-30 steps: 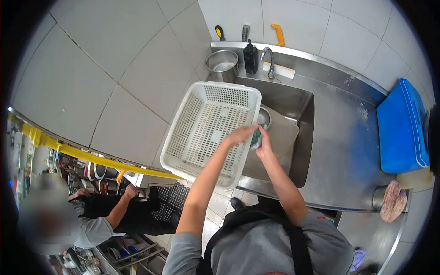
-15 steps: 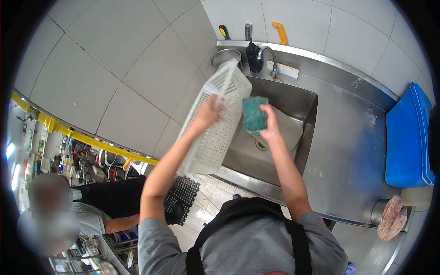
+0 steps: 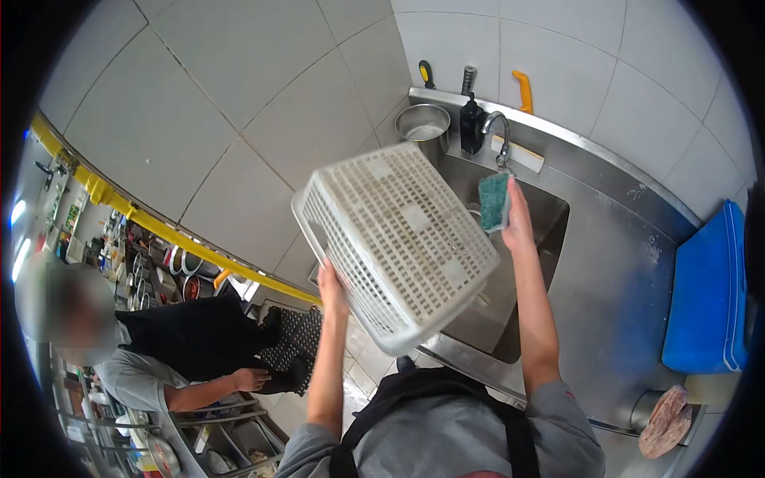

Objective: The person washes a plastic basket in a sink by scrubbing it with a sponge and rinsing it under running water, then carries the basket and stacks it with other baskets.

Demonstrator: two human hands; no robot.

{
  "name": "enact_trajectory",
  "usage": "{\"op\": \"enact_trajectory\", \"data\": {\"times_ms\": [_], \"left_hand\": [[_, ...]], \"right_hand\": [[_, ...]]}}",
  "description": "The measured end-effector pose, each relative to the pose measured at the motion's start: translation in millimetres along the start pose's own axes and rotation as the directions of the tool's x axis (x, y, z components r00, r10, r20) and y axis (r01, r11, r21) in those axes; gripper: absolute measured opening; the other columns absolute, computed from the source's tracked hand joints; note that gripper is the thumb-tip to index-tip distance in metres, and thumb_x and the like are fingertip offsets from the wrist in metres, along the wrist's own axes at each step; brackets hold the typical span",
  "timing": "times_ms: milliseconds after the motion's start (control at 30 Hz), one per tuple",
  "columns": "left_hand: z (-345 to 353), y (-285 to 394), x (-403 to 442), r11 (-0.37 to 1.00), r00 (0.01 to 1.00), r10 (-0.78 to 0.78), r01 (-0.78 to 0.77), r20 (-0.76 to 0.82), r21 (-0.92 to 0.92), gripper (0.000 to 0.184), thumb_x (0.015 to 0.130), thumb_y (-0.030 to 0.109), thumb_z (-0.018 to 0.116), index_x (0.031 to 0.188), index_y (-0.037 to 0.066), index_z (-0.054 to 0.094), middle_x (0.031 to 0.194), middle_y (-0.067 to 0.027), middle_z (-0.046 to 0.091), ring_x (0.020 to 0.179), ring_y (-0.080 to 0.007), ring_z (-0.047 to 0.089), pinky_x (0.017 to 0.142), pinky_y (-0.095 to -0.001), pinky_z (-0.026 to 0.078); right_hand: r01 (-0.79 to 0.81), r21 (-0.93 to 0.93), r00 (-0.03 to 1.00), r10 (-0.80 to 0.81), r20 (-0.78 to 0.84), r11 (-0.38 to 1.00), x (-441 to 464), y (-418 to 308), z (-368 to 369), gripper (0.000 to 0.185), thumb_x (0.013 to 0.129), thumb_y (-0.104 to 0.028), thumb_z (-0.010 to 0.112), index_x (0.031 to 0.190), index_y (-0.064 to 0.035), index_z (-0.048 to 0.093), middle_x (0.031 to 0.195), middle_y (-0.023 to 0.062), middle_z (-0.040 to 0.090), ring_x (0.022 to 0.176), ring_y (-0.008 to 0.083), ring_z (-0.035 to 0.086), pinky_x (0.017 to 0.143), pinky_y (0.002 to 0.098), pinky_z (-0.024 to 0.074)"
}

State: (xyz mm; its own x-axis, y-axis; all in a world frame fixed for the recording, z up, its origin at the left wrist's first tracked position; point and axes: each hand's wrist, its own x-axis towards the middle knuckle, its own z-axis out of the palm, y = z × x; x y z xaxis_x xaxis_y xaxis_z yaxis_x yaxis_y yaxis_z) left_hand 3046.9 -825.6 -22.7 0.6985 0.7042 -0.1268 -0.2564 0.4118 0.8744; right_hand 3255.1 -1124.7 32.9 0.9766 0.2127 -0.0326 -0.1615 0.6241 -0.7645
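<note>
A grey short-sleeved shirt (image 3: 446, 442) is showing — two wide black straps (image 3: 523, 442) are running over it, joining a black apron (image 3: 426, 384).

The basket (image 3: 414, 231) turns its underside up, so its inside is hidden, and it covers the left part of the sink (image 3: 550, 215) and the near foot of the pot (image 3: 422, 123). Some fingers of the left hand (image 3: 332, 288) disappear behind the basket; most of the right hand's (image 3: 518, 215) are hidden by the sponge (image 3: 493, 201). The wearer's shirt (image 3: 438, 438) is cut off at the near edge. At left, a co-worker's (image 3: 199, 338) head is blurred, and the kitchenware (image 3: 147, 279) beyond is too small to tell apart.
</note>
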Motion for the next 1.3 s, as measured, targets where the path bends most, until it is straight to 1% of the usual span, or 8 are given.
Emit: {"op": "enact_trajectory", "data": {"times_ms": [333, 467, 600, 633, 1067, 1100, 1200, 1300], "left_hand": [[-75, -105, -30, 0.992, 0.969, 0.088, -0.107, -0.23, -0.068, 0.03, 0.097, 0.025, 0.036, 0.113, 0.001, 0.047, 0.103, -0.0087, 0.059, 0.092, -0.0165, 0.058, 0.08, -0.0287, 0.047], [-84, -111, -37, 0.994, 0.927, -0.085, 0.054, -0.366, -0.092, 0.032, 0.097, 0.025, 0.034, 0.104, -0.002, 0.049, 0.099, -0.0087, 0.059, 0.088, -0.0154, 0.057, 0.078, -0.0284, 0.047], [-94, -133, -36, 0.999, 0.906, -0.008, -0.01, -0.423, -0.042, 0.031, 0.097, 0.025, 0.032, 0.103, -0.001, 0.048, 0.094, -0.0091, 0.059, 0.084, -0.0172, 0.058, 0.074, -0.0288, 0.048], [-96, -138, -33, 0.998, 0.901, -0.023, -0.003, -0.433, -0.059, 0.031, 0.097, 0.025, 0.032, 0.102, -0.001, 0.048, 0.092, -0.009, 0.058, 0.082, -0.0162, 0.056, 0.074, -0.028, 0.046], [-93, -120, -40, 1.0, 0.909, 0.01, 0.002, -0.417, 0.029, 0.033, 0.097, 0.028, 0.033, 0.095, -0.002, 0.047, 0.086, -0.0077, 0.055, 0.078, -0.0131, 0.05, 0.071, -0.0275, 0.042], [-96, -122, -39, 0.997, 0.91, 0.041, -0.013, -0.412, 0.072, 0.034, 0.097, 0.028, 0.033, 0.095, -0.002, 0.047, 0.086, -0.0078, 0.055, 0.078, -0.0133, 0.05, 0.071, -0.0278, 0.042], [-100, -124, -36, 0.974, 0.901, 0.124, -0.031, -0.415, 0.225, 0.035, 0.098, 0.029, 0.032, 0.091, -0.002, 0.047, 0.084, -0.0075, 0.054, 0.078, -0.0131, 0.049, 0.072, -0.0283, 0.042], [-78, -112, -37, 0.991, 0.903, 0.111, -0.067, -0.415, 0.118, 0.033, 0.098, 0.028, 0.032, 0.087, 0.0, 0.046, 0.079, -0.0049, 0.052, 0.073, -0.0111, 0.048, 0.068, -0.0266, 0.041]], "right_hand": [[0.752, -0.659, 0.649, -0.204, 0.733, 0.024, -69, 125, 94, 0.039, 0.075, -0.013, 0.065, 0.113, -0.0122, 0.054, 0.106, 0.0132, 0.055, 0.106, 0.0281, 0.05, 0.094, 0.036, 0.0382], [0.899, -0.426, 0.419, 0.079, 0.905, 0.106, -59, 158, 91, 0.018, 0.081, -0.016, 0.056, 0.098, -0.0094, 0.058, 0.098, 0.0149, 0.055, 0.099, 0.0313, 0.052, 0.089, 0.0404, 0.0414], [0.358, -0.769, 0.852, 0.151, 0.501, 0.529, -9, 200, 90, 0.019, 0.086, -0.02, 0.05, 0.09, -0.0051, 0.06, 0.099, 0.0168, 0.054, 0.103, 0.0328, 0.05, 0.09, 0.043, 0.041], [0.618, -0.784, 0.766, 0.185, 0.615, 0.048, -21, 186, 102, 0.022, 0.087, -0.021, 0.048, 0.09, -0.0039, 0.06, 0.103, 0.0185, 0.054, 0.106, 0.0331, 0.049, 0.09, 0.0429, 0.0407], [0.408, -0.849, 0.886, 0.079, 0.457, 0.336, -6, 207, 157, 0.012, 0.083, -0.013, 0.05, 0.08, -0.0009, 0.051, 0.086, 0.0159, 0.051, 0.08, 0.0303, 0.052, 0.074, 0.0412, 0.0421], [0.573, -0.807, 0.801, -0.11, 0.588, -0.139, 37, 213, 143, 0.014, 0.083, -0.014, 0.049, 0.084, 0.0002, 0.053, 0.084, 0.0165, 0.052, 0.081, 0.0304, 0.052, 0.074, 0.0409, 0.0425], [0.123, -0.898, 0.992, -0.07, 0.103, 0.423, 43, 214, 166, 0.012, 0.082, -0.011, 0.05, 0.084, 0.0006, 0.053, 0.081, 0.0169, 0.052, 0.081, 0.0314, 0.052, 0.071, 0.0401, 0.0431], [0.775, -0.623, 0.63, -0.195, 0.751, 0.108, -8, 242, 177, 0.009, 0.083, -0.009, 0.051, 0.082, 0.0002, 0.054, 0.08, 0.0161, 0.052, 0.08, 0.0296, 0.053, 0.069, 0.0383, 0.0435]]}}
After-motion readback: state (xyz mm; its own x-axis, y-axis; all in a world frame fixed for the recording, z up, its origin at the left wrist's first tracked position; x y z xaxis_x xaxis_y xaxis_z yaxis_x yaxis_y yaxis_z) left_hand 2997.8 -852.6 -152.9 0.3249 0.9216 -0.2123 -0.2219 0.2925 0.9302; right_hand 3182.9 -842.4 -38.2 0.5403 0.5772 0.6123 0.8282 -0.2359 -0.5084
